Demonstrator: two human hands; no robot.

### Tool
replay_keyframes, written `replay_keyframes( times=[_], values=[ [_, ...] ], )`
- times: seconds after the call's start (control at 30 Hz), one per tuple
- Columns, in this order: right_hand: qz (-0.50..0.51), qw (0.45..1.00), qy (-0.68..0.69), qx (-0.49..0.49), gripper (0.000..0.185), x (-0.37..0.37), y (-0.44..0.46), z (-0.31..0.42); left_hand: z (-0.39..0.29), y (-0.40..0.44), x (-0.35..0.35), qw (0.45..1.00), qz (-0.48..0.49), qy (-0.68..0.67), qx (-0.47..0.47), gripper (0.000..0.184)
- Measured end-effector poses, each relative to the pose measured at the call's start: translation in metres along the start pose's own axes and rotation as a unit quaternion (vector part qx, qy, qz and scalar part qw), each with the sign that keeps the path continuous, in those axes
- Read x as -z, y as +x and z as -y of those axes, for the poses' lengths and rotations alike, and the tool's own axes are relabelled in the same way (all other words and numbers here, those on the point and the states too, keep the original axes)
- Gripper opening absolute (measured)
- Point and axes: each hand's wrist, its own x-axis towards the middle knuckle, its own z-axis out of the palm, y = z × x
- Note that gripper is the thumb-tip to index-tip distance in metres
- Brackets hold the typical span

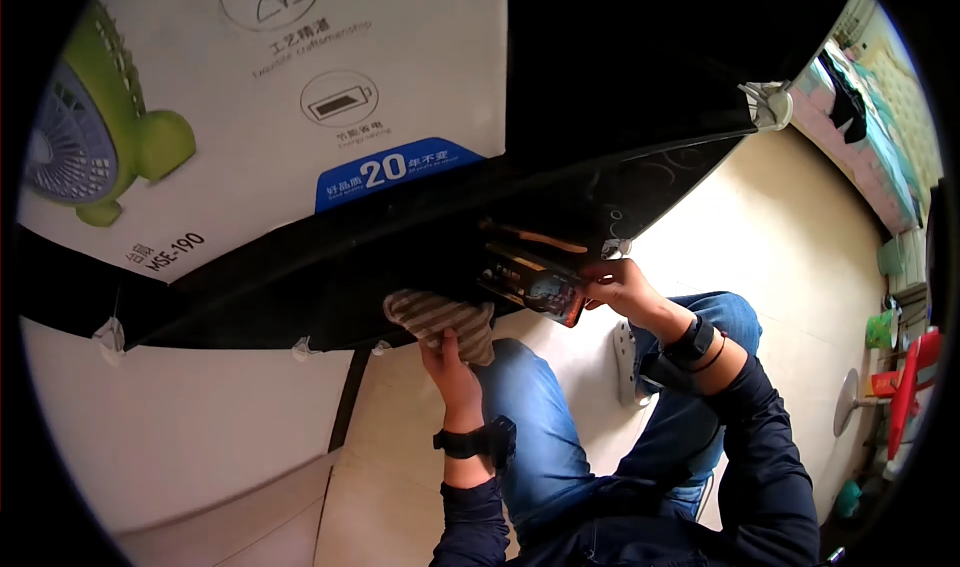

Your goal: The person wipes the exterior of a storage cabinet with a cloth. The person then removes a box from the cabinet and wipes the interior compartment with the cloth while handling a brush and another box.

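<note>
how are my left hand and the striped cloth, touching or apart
Touching: the head view shows the left hand with its thumb laid on the striped cloth.

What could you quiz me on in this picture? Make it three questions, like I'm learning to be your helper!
1. Which hand is holding the striped cloth?
2. True or false: the fan pictured on the white box is red all over.
3. What is in the right hand?
A) a spoon
B) a dark printed packet
C) a ball

Key:
1. The left hand.
2. False: it is green and bluish.
3. B, the dark printed packet, held by its edge.
</note>
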Motion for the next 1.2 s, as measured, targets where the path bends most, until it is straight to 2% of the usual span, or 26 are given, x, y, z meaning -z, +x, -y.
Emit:
replay_keyframes(
  times=[0.07,0.2,0.27,0.3,0.33,0.4,0.47,0.53,0.63,0.73,0.8,0.9,0.97,1.0,1.07,1.1,1.13,1.2],
  values=[
    [0.001,0.984,0.154,-0.092,0.030,0.001,-0.001,-0.002,0.005,-0.001,0.002,0.999,0.013,0.037,0.001,0.046],
    [0.014,0.986,0.150,-0.075,0.034,0.004,0.005,-0.013,0.007,-0.005,0.005,0.999,-0.007,0.052,-0.002,0.045],
    [0.019,0.997,-0.014,0.070,0.035,0.006,0.012,-0.029,0.001,-0.011,0.006,0.998,-0.029,0.061,0.003,0.040],
    [-0.006,0.994,-0.052,0.097,0.036,0.001,0.010,-0.024,-0.006,-0.015,0.004,0.998,-0.027,0.064,0.004,0.040],
    [-0.049,0.968,-0.193,0.156,0.038,-0.003,0.014,-0.027,-0.014,-0.020,0.002,0.997,-0.056,0.047,0.026,0.040],
    [-0.087,0.948,-0.229,0.206,0.040,-0.015,0.016,-0.030,-0.017,-0.023,0.008,0.995,-0.082,0.027,0.047,0.039],
    [-0.089,0.942,-0.259,0.192,0.041,-0.023,0.016,-0.026,-0.015,-0.025,0.027,0.990,-0.103,0.098,-0.001,0.038],
    [-0.122,0.928,-0.299,0.189,0.037,-0.030,0.025,-0.026,-0.019,-0.025,0.046,0.993,-0.088,0.083,-0.008,0.038],
    [-0.155,0.901,-0.338,0.225,0.036,-0.023,0.040,-0.024,-0.028,-0.030,0.057,0.988,-0.135,0.077,-0.022,0.038],
    [-0.130,0.903,-0.347,0.216,0.037,-0.015,0.048,-0.025,-0.043,-0.036,0.057,0.987,-0.137,0.082,-0.026,0.039],
    [-0.128,0.889,-0.365,0.246,0.040,-0.010,0.052,-0.029,-0.042,-0.037,0.065,0.988,-0.125,0.081,-0.033,0.040],
    [-0.145,0.862,-0.407,0.265,0.038,-0.007,0.050,-0.028,-0.038,-0.039,0.072,0.988,-0.142,0.058,-0.027,0.040],
    [-0.133,0.803,-0.509,0.280,0.041,0.000,0.052,-0.045,-0.036,-0.040,0.072,0.987,-0.150,0.041,-0.028,0.034],
    [-0.135,0.802,-0.510,0.279,0.041,0.005,0.053,-0.052,-0.035,-0.040,0.071,0.988,-0.147,0.040,-0.027,0.034],
    [-0.124,0.825,-0.530,0.151,0.034,0.014,0.056,-0.064,-0.035,-0.042,0.070,0.990,-0.139,0.029,-0.015,0.034],
    [-0.131,0.800,-0.562,0.162,0.025,0.016,0.054,-0.060,-0.034,-0.042,0.070,0.990,-0.137,0.028,-0.013,0.034],
    [-0.132,0.800,-0.563,0.160,0.025,0.015,0.055,-0.060,-0.034,-0.043,0.071,0.990,-0.135,0.027,-0.009,0.034],
    [-0.066,0.797,-0.594,0.089,0.021,0.013,0.063,-0.066,-0.033,-0.044,0.070,0.991,-0.132,0.026,-0.006,0.035]
  ],
)
